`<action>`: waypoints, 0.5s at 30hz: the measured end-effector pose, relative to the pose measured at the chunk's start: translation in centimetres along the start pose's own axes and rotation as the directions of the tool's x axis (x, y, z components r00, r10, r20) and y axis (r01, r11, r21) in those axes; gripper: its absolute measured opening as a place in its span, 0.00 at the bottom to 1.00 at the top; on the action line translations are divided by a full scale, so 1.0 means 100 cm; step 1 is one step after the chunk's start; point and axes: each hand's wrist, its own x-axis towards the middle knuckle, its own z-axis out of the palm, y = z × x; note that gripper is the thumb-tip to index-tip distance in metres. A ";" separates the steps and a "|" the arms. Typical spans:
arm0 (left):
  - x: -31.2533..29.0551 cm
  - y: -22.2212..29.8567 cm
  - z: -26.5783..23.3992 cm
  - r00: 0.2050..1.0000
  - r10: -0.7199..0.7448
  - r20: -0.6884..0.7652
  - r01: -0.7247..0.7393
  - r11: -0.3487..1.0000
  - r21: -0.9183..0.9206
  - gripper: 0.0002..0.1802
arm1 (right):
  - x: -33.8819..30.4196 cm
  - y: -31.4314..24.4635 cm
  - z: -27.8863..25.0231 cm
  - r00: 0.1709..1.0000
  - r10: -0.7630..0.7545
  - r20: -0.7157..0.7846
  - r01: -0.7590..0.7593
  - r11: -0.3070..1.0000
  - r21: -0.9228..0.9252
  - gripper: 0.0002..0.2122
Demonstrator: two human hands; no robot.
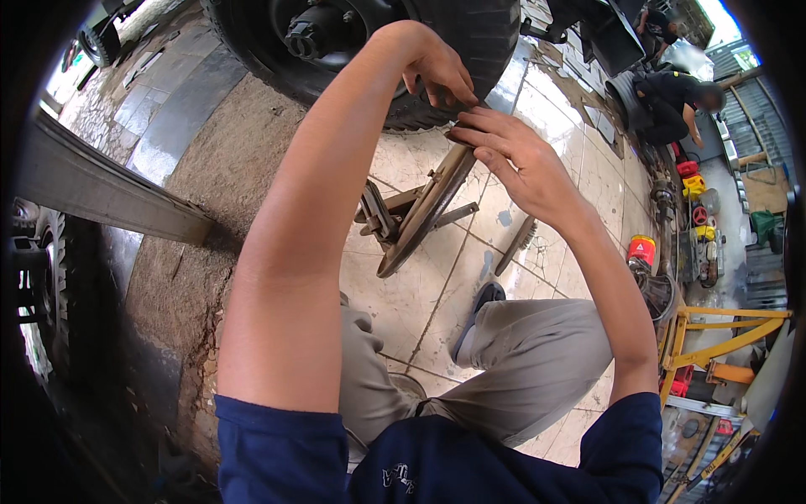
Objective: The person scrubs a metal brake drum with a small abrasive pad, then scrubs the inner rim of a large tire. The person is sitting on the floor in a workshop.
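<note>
A rusty round metal plate (432, 206), seen almost edge-on, stands tilted on the tiled floor with brackets on its left side. Its upper end lies under the fingers of my right hand (525, 164), whose thumb rests apart from them, near the plate's right side. My left hand (432, 71) reaches over from the left, bent at the wrist, with its fingers curled down. Its fingertips meet those of my right hand above the plate; whatever may be pinched there is too small to make out. A wire brush (516, 245) lies on the floor right of the plate.
A large tyre (470, 50) with a black hub stands just beyond my hands. A grey metal post (109, 181) rises at left beside rough concrete. At right are a red can (641, 250), a yellow frame (722, 336) and several tools. A co-worker (672, 101) crouches at far right.
</note>
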 end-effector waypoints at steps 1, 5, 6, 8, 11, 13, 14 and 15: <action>0.001 -0.002 -0.001 1.000 0.012 -0.013 -0.012 1.000 -0.018 0.44 | 0.000 0.000 0.000 1.000 -0.029 0.006 0.029 0.999 -0.020 0.17; -0.001 -0.005 0.000 0.998 0.060 0.006 -0.059 0.997 -0.050 0.46 | 0.000 0.000 0.001 0.997 -0.082 -0.008 0.082 0.997 -0.013 0.17; -0.001 -0.005 -0.001 0.997 0.072 0.022 -0.071 0.996 -0.049 0.47 | -0.001 0.000 0.002 0.996 -0.084 -0.015 0.084 0.996 -0.010 0.16; 0.000 -0.004 0.002 0.999 0.037 0.009 -0.036 0.998 -0.044 0.48 | -0.001 -0.001 0.003 0.995 -0.095 -0.035 0.094 0.995 -0.018 0.16; 0.002 -0.002 0.002 0.999 0.018 0.031 -0.017 0.999 -0.034 0.48 | -0.001 -0.005 0.005 0.989 -0.131 -0.073 0.127 0.990 -0.053 0.15; 0.003 0.000 0.002 0.999 0.014 0.051 -0.013 0.999 -0.030 0.48 | -0.001 -0.001 0.007 0.981 -0.170 -0.097 0.162 0.983 -0.084 0.15; 0.003 -0.001 0.002 0.998 0.012 0.057 -0.010 0.999 -0.033 0.48 | -0.001 0.000 0.008 0.980 -0.173 -0.098 0.165 0.983 -0.085 0.15; 0.003 -0.001 0.003 0.998 0.011 0.062 -0.008 0.999 -0.036 0.48 | 0.000 -0.001 0.009 0.979 -0.176 -0.099 0.168 0.982 -0.086 0.15</action>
